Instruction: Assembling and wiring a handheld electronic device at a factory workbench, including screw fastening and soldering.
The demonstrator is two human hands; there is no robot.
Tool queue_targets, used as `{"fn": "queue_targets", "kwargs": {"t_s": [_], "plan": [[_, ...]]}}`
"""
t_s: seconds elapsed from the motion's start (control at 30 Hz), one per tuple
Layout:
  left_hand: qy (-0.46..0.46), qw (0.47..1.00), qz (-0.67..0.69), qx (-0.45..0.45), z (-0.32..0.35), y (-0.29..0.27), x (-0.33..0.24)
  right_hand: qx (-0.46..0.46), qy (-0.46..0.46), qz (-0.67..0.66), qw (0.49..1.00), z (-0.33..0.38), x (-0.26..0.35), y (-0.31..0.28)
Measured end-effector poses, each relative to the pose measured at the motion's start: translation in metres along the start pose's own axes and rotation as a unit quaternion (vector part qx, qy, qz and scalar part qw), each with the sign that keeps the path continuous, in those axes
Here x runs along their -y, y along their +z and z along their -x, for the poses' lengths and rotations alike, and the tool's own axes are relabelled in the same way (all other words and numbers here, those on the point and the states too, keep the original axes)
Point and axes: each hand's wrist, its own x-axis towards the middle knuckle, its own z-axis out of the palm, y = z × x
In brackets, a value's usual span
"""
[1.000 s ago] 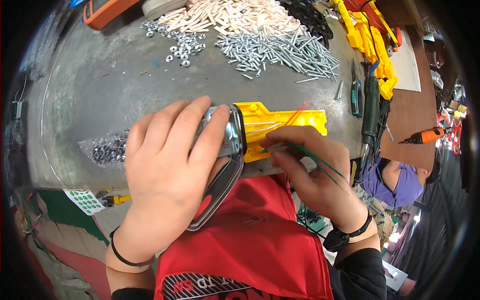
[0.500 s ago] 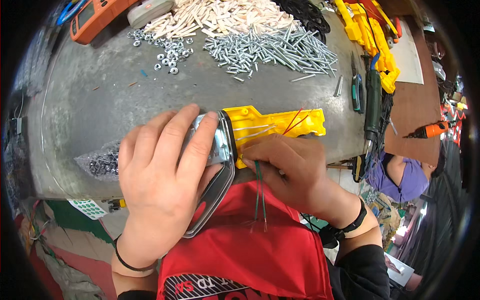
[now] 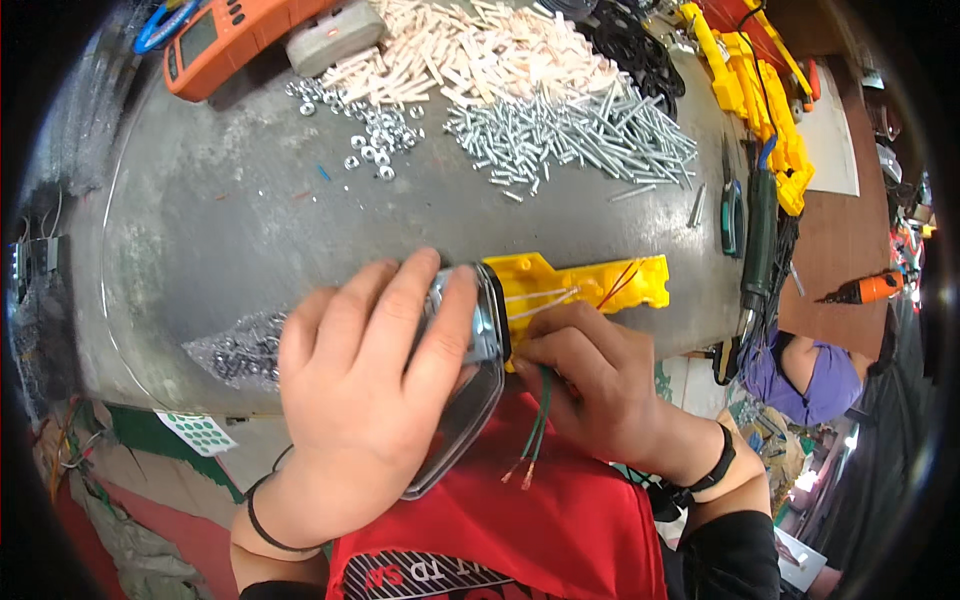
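The left hand (image 3: 365, 385) was laid with fingers spread and curled over the clear-lensed lamp head (image 3: 478, 345) at the near edge of the grey table (image 3: 200, 240), gripping it from above. The right hand (image 3: 590, 385) was closed beside it, its fingers pinching 2 green wires (image 3: 538, 425) that hung down over the red apron (image 3: 520, 520). The yellow housing (image 3: 580, 290) lay flat on the table, joined to the lamp head and extending to the right, with thin red wires (image 3: 620, 283) visible inside. Farther back lay a heap of screws (image 3: 575, 135), scattered nuts (image 3: 375, 135), pale plastic plugs (image 3: 480, 50) and an orange meter (image 3: 225, 35).
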Motion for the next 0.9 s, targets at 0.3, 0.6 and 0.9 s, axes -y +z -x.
{"fn": "queue_targets", "kwargs": {"t_s": [0.3, 0.6, 0.9], "plan": [[0.009, 0.998, -0.039, -0.051, 0.002, 0.009, 0.002, 0.141, 0.048, -0.014, 0.989, -0.023, 0.004, -0.022], [0.021, 0.992, 0.054, 0.111, -0.028, -0.014, 0.001, 0.057, 0.034, -0.031, 0.997, -0.004, -0.002, -0.02], [0.009, 0.998, 0.061, 0.003, -0.035, -0.041, -0.011, -0.068, 0.099, -0.196, 0.973, 0.055, -0.035, -0.08]]}}
